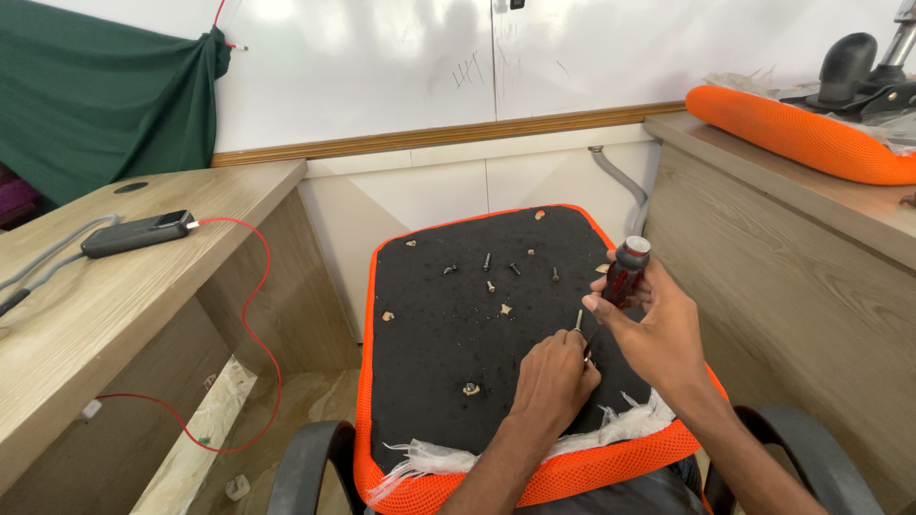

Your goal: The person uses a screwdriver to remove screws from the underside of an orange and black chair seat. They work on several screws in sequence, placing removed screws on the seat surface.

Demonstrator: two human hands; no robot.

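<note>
A: Head view, the only one here. What is each hand doing?

B: The right hand [658, 329] is closed around a screwdriver [622, 274] with a red-and-black handle, its cap pointing up and away, its shaft slanting down toward the left hand [553, 377]. The left hand pinches a small screw [578, 319] upright between its fingertips, just at the tool's tip, probably to steady it while the blade finds the head.

A: And what are they working over?

B: Beneath both hands lies the seat base [458, 324], black underside up with an orange mesh edge, propped like a work surface. Beyond the left hand, loose screws [487, 259] sit scattered on the black face, within easy reach.

A: Is the screw already in a hole?

B: I cannot tell; the fingers hide its lower end.

A: Anything else close by?

B: Torn white plastic wrap [625, 420] bunches under the wrists. Far to the left hand's side, a power bank [138, 232] rests on a wooden desk [86, 315] with a red cable [258, 315] trailing off it.
</note>
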